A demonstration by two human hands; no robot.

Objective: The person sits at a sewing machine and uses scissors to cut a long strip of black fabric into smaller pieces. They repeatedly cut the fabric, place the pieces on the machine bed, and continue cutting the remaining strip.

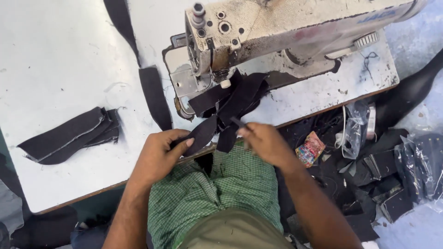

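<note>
My left hand [160, 152] grips a narrow dark fabric piece [203, 133] at the table's front edge. My right hand [264, 142] is closed around a small cutting tool [239, 123] whose tip points at the joined dark pieces [235, 99]. Those pieces trail from under the foot of a worn white sewing machine [277, 32]. Both hands are close together just in front of the machine's needle area.
A stack of dark fabric pieces [71, 136] lies on the white table [60, 60] at the left. A long dark strip [154, 94] runs up the table. Right of the table, fabric scraps, clear plastic bags [357, 129] and a colourful packet [310, 148] lie on the floor.
</note>
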